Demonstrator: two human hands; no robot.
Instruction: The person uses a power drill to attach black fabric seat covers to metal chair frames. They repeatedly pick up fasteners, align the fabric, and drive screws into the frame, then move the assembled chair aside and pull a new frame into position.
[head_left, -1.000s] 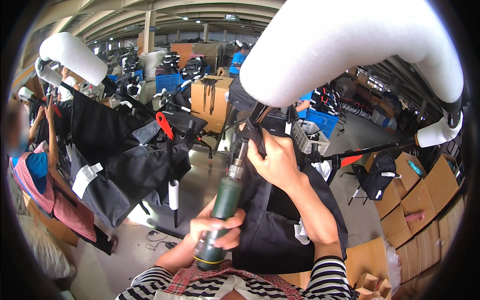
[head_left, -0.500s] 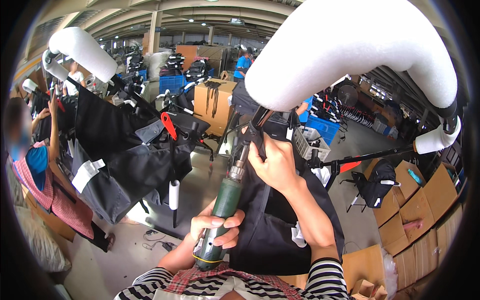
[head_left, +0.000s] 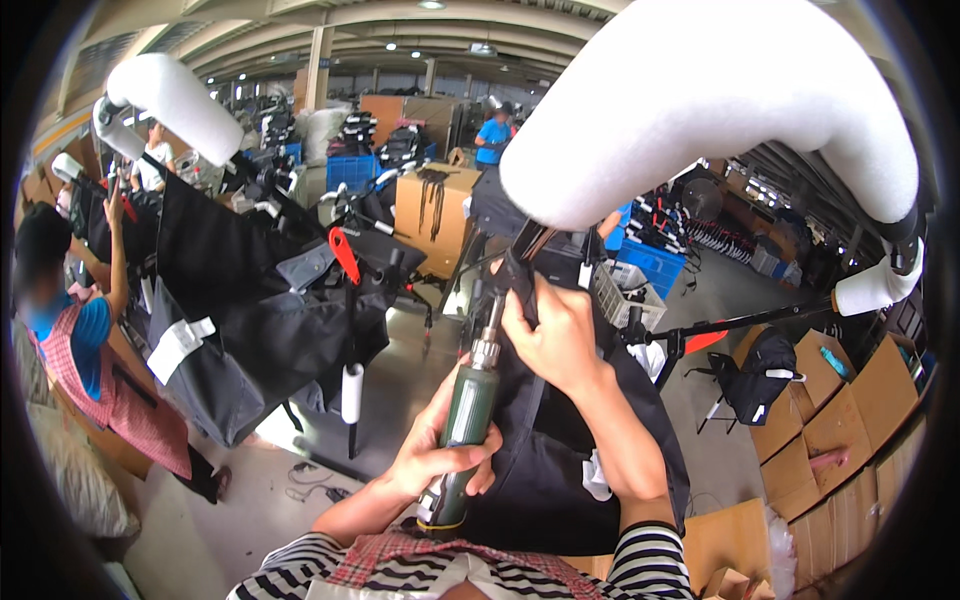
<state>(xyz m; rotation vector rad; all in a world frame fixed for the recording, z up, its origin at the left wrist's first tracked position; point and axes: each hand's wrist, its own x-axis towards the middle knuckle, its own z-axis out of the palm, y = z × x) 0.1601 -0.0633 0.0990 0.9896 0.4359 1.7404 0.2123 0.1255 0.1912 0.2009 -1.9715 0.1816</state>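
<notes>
My left hand is wrapped round the lower body of a dark green electric screwdriver, which points up and away from me. Its metal nose reaches a black frame joint, and the tip's exact contact is hard to make out. My right hand grips that joint from the right, fingers curled behind it. Above the joint, a thick white foam-wrapped handle arches across the upper right. Black fabric of what looks like a stroller hangs below my hands.
To the left stands another black stroller with a red lever. A person in a checked apron works beside it. Cardboard boxes line the right, and a white crate sits beyond my right hand. Cables lie on the floor.
The screwdriver has tilted slightly more upright and shifted right. My left hand's fingers have changed position on its body, while my right hand stays on the joint.
</notes>
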